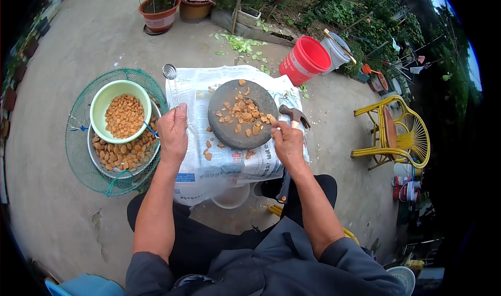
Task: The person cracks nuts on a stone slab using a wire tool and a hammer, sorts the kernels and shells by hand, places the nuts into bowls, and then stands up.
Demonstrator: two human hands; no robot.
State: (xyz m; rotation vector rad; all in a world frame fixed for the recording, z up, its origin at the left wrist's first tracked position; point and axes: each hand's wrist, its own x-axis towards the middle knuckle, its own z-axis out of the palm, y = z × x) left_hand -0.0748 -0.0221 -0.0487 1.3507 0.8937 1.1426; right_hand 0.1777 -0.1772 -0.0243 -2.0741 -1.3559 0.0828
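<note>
My left hand is closed around the thin handle of a metal spoon, whose round ribbed head points up and away. Beside the round stone slab, my right hand is closed around the handle of a claw hammer. The hammer head shows beyond the fist and the dark handle end below it. The thumb and forefinger are bent close to the slab's right edge; whether they pinch a shell piece is unclear. Cracked brown shell pieces lie on the slab, with more on the newspaper.
At left, a green bowl of brown kernels rests over a basin of whole nuts inside a green net. A red bucket, a pale bucket and a yellow chair stand at right. Potted plants stand behind.
</note>
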